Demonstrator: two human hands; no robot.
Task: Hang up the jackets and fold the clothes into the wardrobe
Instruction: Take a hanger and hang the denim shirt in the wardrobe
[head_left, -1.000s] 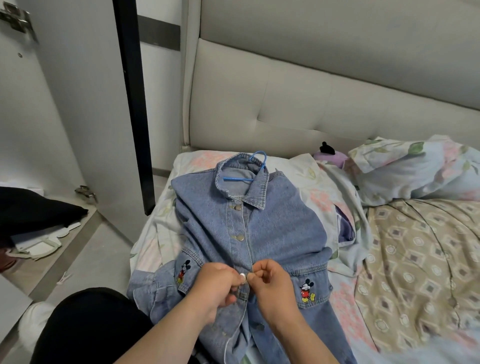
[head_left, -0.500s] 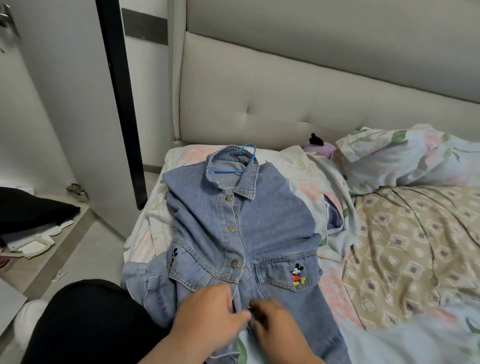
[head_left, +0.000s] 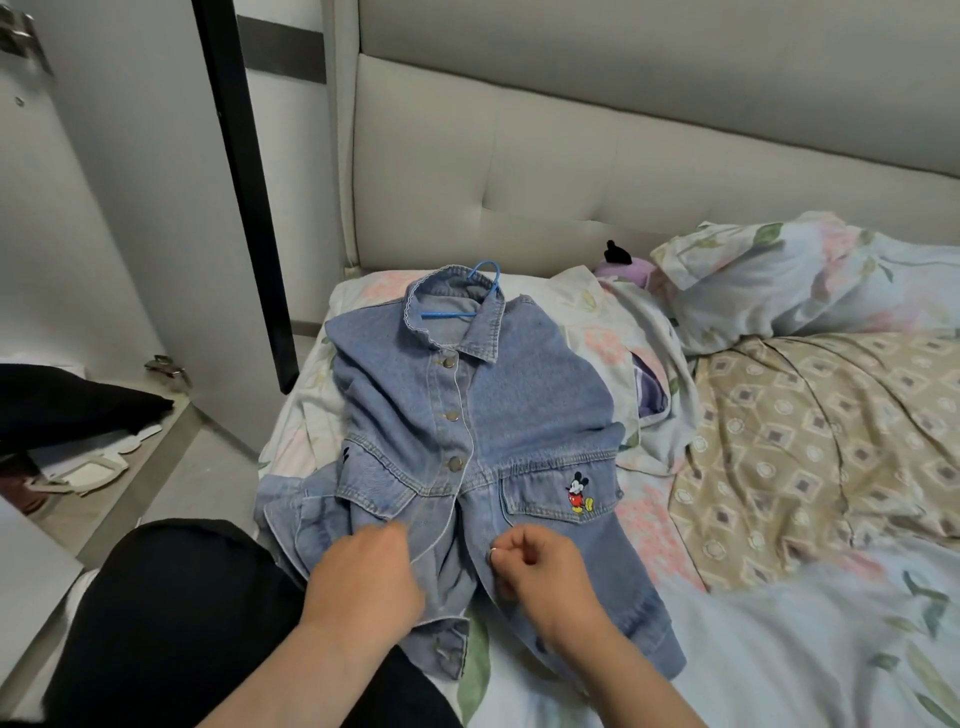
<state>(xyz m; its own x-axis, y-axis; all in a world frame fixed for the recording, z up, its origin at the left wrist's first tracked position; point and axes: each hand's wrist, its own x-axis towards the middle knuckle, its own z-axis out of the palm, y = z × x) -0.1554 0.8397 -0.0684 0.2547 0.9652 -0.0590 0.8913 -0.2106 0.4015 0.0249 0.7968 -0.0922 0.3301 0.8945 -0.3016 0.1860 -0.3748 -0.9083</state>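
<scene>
Here's the denim jacket (head_left: 519, 395), flat on the bed (head_left: 779, 649), front up, blue hanger (head_left: 485, 270) already through the collar at the far end. Three buttons (head_left: 453, 415) down the placket are closed, and below them the fronts gape.

The hands are a little apart at the near hem. The left hand (head_left: 363, 577) curls over the left front edge, though blur hides the fingertips. The right hand (head_left: 540, 571) pinches the fourth button (head_left: 493, 554) between thumb and finger.

The job now, I'd say, is closing that gap. The left edge should come across to the right until its buttonhole sits right over the button. Keep both fronts taut and level so the pocket flaps line up, then tilt the button through edgewise. Watch the bunched left sleeve, which could drag the panel askew.

The wardrobe (head_left: 104, 208) stands open at the left, ready for hanging.
</scene>
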